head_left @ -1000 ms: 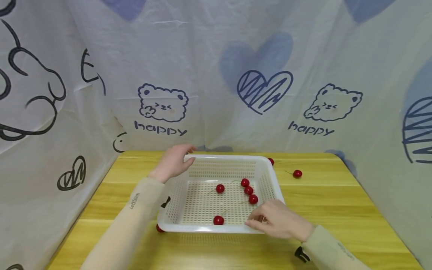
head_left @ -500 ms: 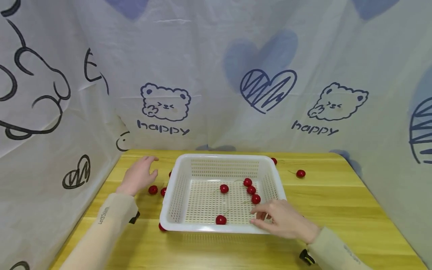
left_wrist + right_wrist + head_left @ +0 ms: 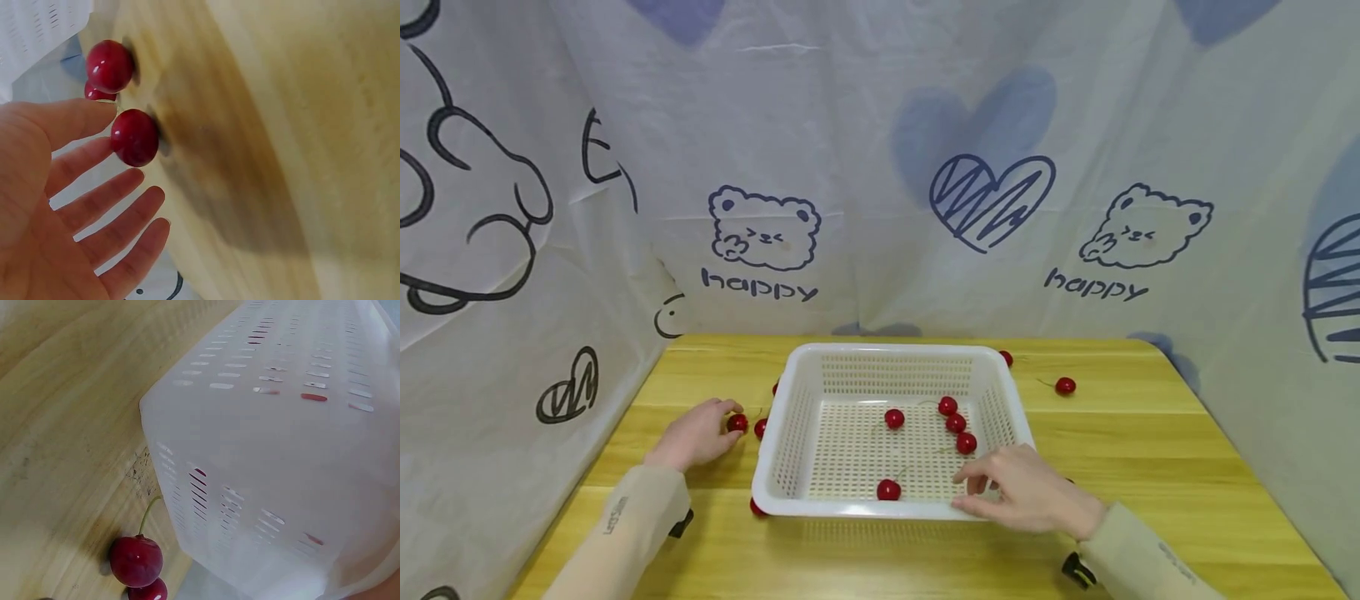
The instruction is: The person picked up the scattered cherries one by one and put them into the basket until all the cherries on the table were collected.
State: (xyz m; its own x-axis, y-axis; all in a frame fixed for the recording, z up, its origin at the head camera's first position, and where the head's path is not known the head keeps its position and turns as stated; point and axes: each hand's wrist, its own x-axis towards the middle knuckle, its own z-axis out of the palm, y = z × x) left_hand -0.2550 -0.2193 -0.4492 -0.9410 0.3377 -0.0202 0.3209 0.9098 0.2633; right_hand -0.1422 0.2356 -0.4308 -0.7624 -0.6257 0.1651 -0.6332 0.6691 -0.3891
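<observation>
My left hand [image 3: 696, 435] reaches down to a red cherry [image 3: 737, 423] on the table, left of the white basket [image 3: 895, 507]. In the left wrist view its thumb and index fingertips are right at this cherry [image 3: 134, 138], and the other fingers spread out. Close by lies another cherry [image 3: 110, 66]. My right hand [image 3: 1026, 492] lies over the basket's front right corner, thumb and fingers bent loosely above the inside with a gap between them. Several cherries, among them one near the front wall [image 3: 888, 490], sit on the basket's perforated floor.
Around the basket are more cherries: one at the right [image 3: 1065, 386], one behind the back right corner [image 3: 1006, 358], one by the front left corner [image 3: 757, 507]. The wooden table [image 3: 1150, 467] ends at printed cloth walls [image 3: 880, 167].
My left hand has moved from the basket's back left corner leftward, then down toward the cherry on the table. The right hand has stayed at the front right corner.
</observation>
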